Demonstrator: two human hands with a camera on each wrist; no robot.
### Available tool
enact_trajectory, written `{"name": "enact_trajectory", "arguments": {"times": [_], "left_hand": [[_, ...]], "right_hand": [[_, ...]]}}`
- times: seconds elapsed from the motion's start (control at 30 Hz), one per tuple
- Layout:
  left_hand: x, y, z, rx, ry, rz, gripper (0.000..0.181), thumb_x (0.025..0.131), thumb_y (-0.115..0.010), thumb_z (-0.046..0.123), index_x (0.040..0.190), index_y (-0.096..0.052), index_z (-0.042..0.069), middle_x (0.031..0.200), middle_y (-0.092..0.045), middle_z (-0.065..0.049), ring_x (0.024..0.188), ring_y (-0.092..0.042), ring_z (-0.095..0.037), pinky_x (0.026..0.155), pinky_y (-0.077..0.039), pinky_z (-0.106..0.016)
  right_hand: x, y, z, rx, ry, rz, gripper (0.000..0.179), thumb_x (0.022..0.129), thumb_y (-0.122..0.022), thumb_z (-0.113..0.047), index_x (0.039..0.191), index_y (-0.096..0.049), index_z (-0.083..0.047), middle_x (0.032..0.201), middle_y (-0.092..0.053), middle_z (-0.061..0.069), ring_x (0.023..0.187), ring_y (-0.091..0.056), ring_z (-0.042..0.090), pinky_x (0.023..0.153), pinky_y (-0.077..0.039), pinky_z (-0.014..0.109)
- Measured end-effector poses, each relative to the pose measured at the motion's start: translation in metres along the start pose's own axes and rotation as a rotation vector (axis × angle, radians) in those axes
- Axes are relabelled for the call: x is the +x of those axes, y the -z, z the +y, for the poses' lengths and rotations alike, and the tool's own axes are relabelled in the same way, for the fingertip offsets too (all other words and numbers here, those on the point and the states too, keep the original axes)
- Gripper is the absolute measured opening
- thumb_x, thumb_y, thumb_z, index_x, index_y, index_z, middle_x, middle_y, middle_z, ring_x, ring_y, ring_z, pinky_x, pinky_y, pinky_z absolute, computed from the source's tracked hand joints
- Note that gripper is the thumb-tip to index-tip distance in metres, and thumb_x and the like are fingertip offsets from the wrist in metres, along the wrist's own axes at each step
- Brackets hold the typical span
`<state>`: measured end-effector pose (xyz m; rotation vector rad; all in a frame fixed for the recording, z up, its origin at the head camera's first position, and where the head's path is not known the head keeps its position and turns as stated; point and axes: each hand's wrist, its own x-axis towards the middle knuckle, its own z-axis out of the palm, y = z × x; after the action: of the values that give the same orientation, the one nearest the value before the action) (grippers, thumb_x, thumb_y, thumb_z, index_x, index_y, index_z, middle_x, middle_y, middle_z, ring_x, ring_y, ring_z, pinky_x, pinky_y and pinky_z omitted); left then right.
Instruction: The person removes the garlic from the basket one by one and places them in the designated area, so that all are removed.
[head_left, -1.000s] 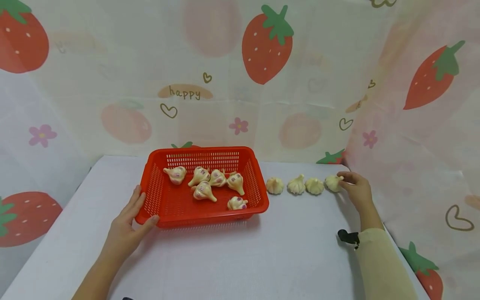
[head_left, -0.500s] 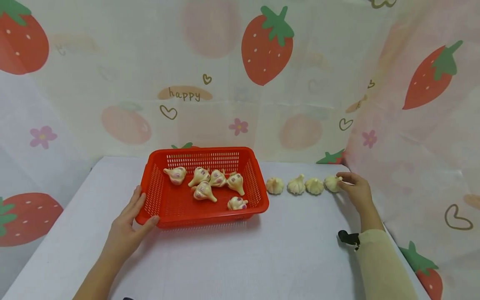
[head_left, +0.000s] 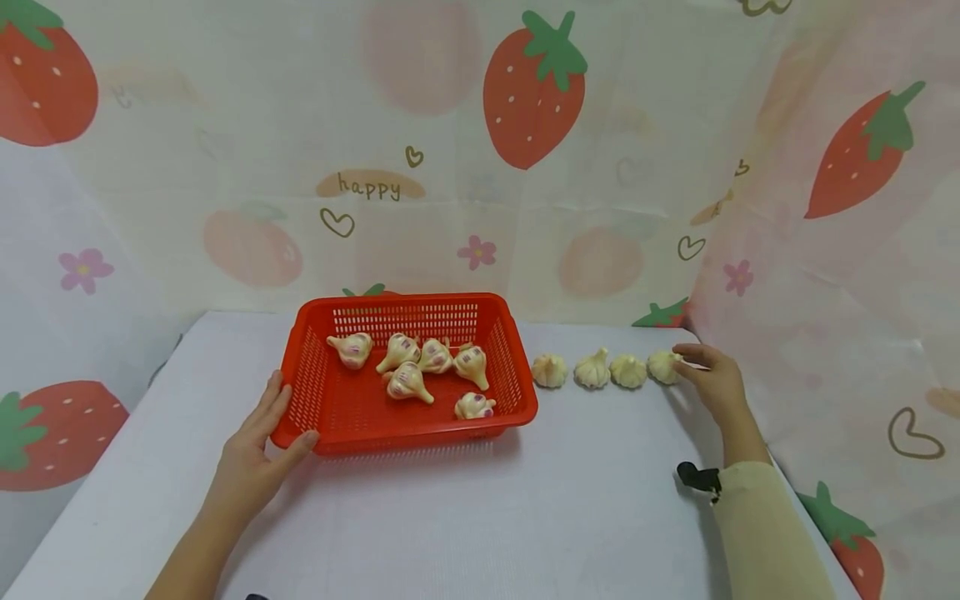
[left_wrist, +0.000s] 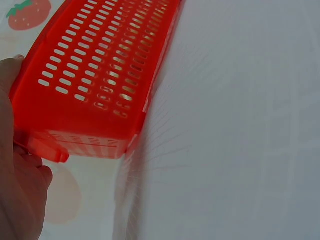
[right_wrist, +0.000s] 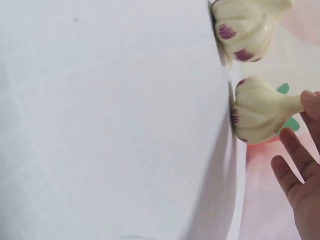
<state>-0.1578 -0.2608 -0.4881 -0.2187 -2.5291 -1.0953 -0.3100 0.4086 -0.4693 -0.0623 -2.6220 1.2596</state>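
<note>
My left hand (head_left: 251,462) holds the left front corner of a red plastic basket (head_left: 405,433); in the left wrist view the thumb lies at the rim and the other fingers curl beneath it. Several garlic bulbs with purple marks, one of them a bulb (head_left: 407,383) near the middle, lie inside. To the basket's right stand several more in a row. At the row's right end, my right hand (head_left: 716,383) pinches the stem of a garlic bulb (head_left: 662,367). The right wrist view shows this bulb (right_wrist: 257,110) upright, its base on the table.
Beside the pinched bulb stands another garlic bulb (head_left: 627,372), close to it. A white cloth (head_left: 487,517) covers the table. Strawberry-print curtains (head_left: 450,208) hang behind it and at both sides. A black strap end (head_left: 697,477) sticks out at the right sleeve.
The rightmost garlic bulb and my right hand have shifted very slightly left, toward the row. My left hand and the basket have stayed put.
</note>
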Motion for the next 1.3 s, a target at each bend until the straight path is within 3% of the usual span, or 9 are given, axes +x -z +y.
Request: {"name": "enact_trajectory", "arguments": {"times": [0.27, 0.5, 0.7, 0.97, 1.3], "left_hand": [[0.0, 0.0, 0.001, 0.009, -0.002, 0.0, 0.083, 0.093, -0.077, 0.033, 0.16, -0.034, 0.012, 0.17, -0.023, 0.0, 0.155, -0.028, -0.031, 0.1, -0.02, 0.003], [0.002, 0.002, 0.003, -0.003, -0.016, 0.012, 0.082, 0.093, -0.078, 0.031, 0.159, -0.035, 0.01, 0.17, -0.025, -0.003, 0.155, -0.028, -0.031, 0.102, -0.019, 0.003], [0.002, 0.002, 0.004, 0.001, -0.005, 0.007, 0.082, 0.093, -0.077, 0.031, 0.16, -0.034, 0.01, 0.17, -0.024, -0.003, 0.154, -0.029, -0.032, 0.101, -0.019, 0.003], [0.002, 0.0, 0.004, 0.0, -0.008, 0.007, 0.082, 0.093, -0.077, 0.032, 0.16, -0.034, 0.011, 0.17, -0.024, -0.001, 0.154, -0.029, -0.032, 0.1, -0.02, 0.003], [0.0, 0.001, 0.007, 0.012, 0.008, -0.004, 0.083, 0.093, -0.077, 0.034, 0.16, -0.033, 0.012, 0.17, -0.023, -0.001, 0.153, -0.03, -0.034, 0.099, -0.019, 0.004]], "right_hand": [[-0.007, 0.004, -0.01, -0.004, -0.013, 0.023, 0.042, 0.099, -0.07, -0.027, 0.134, -0.065, -0.004, 0.138, -0.062, 0.023, 0.113, -0.058, 0.018, 0.082, -0.045, 0.014], [-0.014, 0.007, -0.027, -0.002, 0.003, 0.086, 0.041, 0.099, -0.07, -0.031, 0.134, -0.067, -0.009, 0.138, -0.062, 0.018, 0.1, -0.057, 0.001, 0.081, -0.046, 0.013], [-0.02, 0.004, -0.045, 0.007, 0.04, 0.125, 0.036, 0.098, -0.072, -0.026, 0.131, -0.069, -0.011, 0.136, -0.064, 0.013, 0.114, -0.058, 0.02, 0.088, -0.045, 0.016], [-0.028, 0.005, -0.074, 0.06, 0.124, 0.137, 0.039, 0.097, -0.073, -0.027, 0.132, -0.069, -0.01, 0.141, -0.064, 0.006, 0.114, -0.052, -0.003, 0.104, -0.046, 0.031], [-0.037, -0.008, -0.12, 0.088, 0.201, 0.095, 0.037, 0.095, -0.075, -0.026, 0.128, -0.07, -0.01, 0.135, -0.066, 0.011, 0.124, -0.056, 0.022, 0.109, -0.043, 0.047]]}}
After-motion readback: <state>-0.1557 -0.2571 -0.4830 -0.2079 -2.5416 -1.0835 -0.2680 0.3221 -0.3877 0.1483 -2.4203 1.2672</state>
